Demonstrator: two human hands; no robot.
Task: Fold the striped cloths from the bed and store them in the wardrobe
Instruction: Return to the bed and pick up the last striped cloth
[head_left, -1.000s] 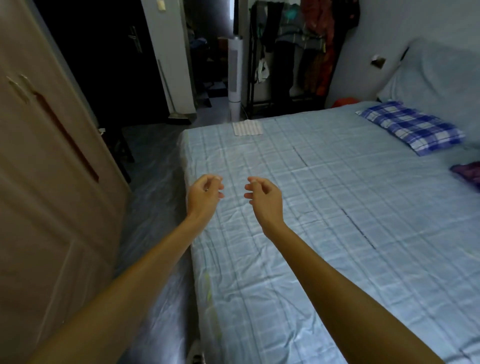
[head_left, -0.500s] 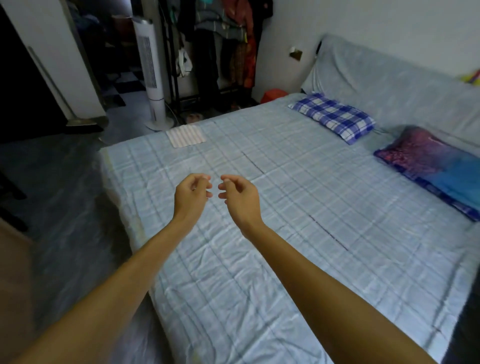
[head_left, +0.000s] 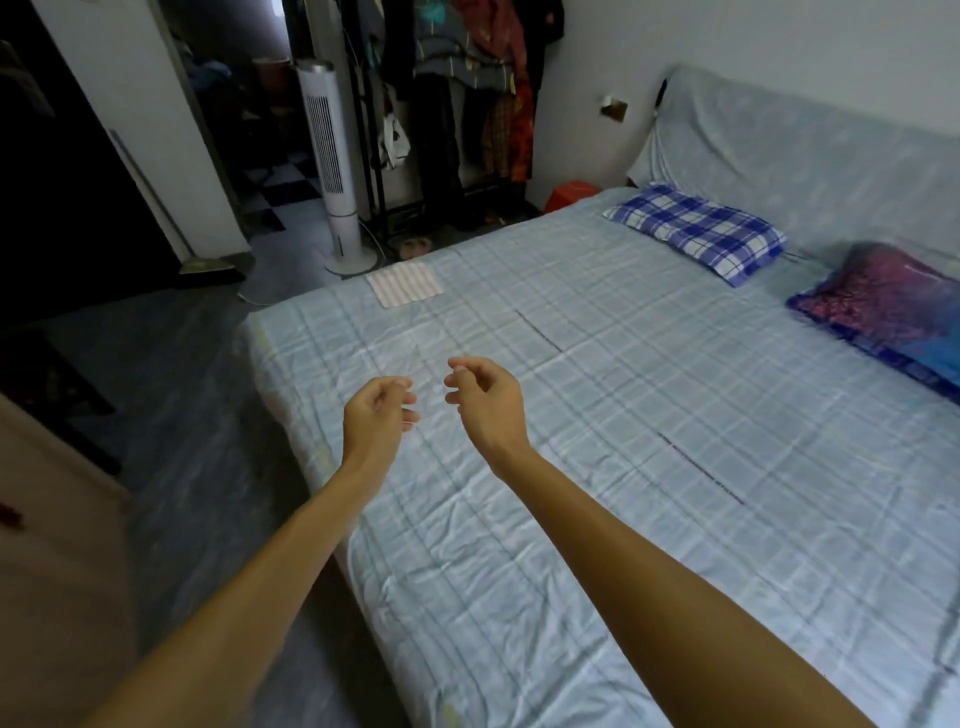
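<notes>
With your left hand and right hand loosely curled and empty over the bed, the striped cloth lies at its far left corner, where a careless tug could slide it onto the floor.

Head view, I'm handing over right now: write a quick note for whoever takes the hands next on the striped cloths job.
Left hand: loosely curled, holds nothing, over the bed.
Right hand: the same, beside the left one and not touching it.
Striped cloth: one in view, lying flat on the bed's far corner near the tower fan, beyond both hands and not touched by either.
Wardrobe: only part of a tan door shows at lower left.
Done: nothing this view confirms. I cannot tell whether the cloth is already folded.
Left: reach the cloth, fold it if needed, store it in the wardrobe.
</notes>
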